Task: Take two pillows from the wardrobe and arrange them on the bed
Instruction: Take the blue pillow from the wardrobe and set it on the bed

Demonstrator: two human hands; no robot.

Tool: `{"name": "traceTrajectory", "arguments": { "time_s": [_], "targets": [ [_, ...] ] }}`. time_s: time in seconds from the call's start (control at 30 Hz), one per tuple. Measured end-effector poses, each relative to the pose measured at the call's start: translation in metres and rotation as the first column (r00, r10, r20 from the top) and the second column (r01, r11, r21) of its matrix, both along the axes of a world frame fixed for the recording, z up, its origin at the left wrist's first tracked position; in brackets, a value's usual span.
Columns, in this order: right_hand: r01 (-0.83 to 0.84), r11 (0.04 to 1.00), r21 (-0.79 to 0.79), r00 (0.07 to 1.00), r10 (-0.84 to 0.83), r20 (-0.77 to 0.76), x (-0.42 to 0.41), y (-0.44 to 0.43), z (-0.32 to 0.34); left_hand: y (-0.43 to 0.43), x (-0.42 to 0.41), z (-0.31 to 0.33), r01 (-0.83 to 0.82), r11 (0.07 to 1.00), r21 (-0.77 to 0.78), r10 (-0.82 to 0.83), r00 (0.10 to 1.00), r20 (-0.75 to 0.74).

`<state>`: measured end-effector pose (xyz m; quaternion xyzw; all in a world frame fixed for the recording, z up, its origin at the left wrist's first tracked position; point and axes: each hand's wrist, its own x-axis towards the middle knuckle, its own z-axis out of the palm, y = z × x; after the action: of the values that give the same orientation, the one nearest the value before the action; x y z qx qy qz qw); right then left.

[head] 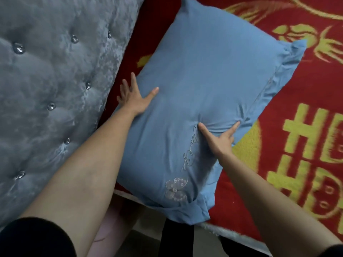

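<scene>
A blue pillow (200,86) with a frilled edge, stitched lettering and a beaded butterfly lies on the bed's red and yellow blanket (300,138), close to the headboard. Its near corner hangs over the bed's edge. My left hand (133,97) rests flat on the pillow's left side, fingers spread. Pressing into the pillow near its right edge, my right hand (219,138) has its fingers apart, and the cloth creases around it. Only this one pillow is in view.
A grey tufted velvet headboard (52,86) with shiny buttons fills the left side. The bed's pale edge (213,227) runs along the bottom, with floor and dark legs below it.
</scene>
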<state>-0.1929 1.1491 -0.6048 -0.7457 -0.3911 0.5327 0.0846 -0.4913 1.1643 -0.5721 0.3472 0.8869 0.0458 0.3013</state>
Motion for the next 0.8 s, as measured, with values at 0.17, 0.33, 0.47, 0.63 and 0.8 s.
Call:
{"name": "traceTrajectory", "arguments": {
  "time_s": [0.17,0.33,0.47,0.63,0.8],
  "targets": [
    [0.011,0.966,0.257,0.996,-0.033,0.081,-0.021,-0.01,0.004,0.005,0.008,-0.005,0.043,0.99,0.134,-0.01,0.971,-0.238],
    [0.004,0.86,0.51,0.991,-0.073,0.115,-0.047,0.004,0.025,0.016,0.017,0.027,0.059,0.882,0.467,0.134,0.92,-0.369],
    [0.005,0.773,0.634,0.995,-0.064,0.07,-0.067,0.053,0.046,0.049,-0.006,0.066,0.066,0.819,0.57,0.228,0.875,-0.428],
    [-0.033,0.762,0.647,0.998,-0.015,0.068,-0.104,0.128,0.065,0.1,-0.049,0.1,0.136,0.795,0.591,0.236,0.828,-0.508],
    [-0.319,0.868,0.38,0.948,0.287,0.138,-0.122,0.159,0.038,0.11,-0.074,0.081,0.108,0.868,0.485,0.116,0.905,-0.41]
  ]
}}
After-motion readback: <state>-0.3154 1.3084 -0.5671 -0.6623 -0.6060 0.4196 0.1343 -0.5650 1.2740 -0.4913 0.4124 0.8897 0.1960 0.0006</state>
